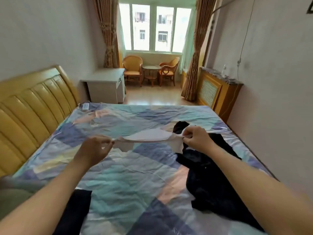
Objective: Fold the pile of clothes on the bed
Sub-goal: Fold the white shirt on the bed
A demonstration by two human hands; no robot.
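You hold a small white garment [149,135] stretched above the bed [128,175], your left hand [96,146] and right hand [196,137] each pinching one end, so next lay it flat and fold, leaving the dark pile [211,175] at your right.

both bare forearms reach forward from the near edge, well apart. the left hand [94,148] is raised, fingers curled into a pinch. the right hand [197,138], farther right, has its fingers curled and pinching too.
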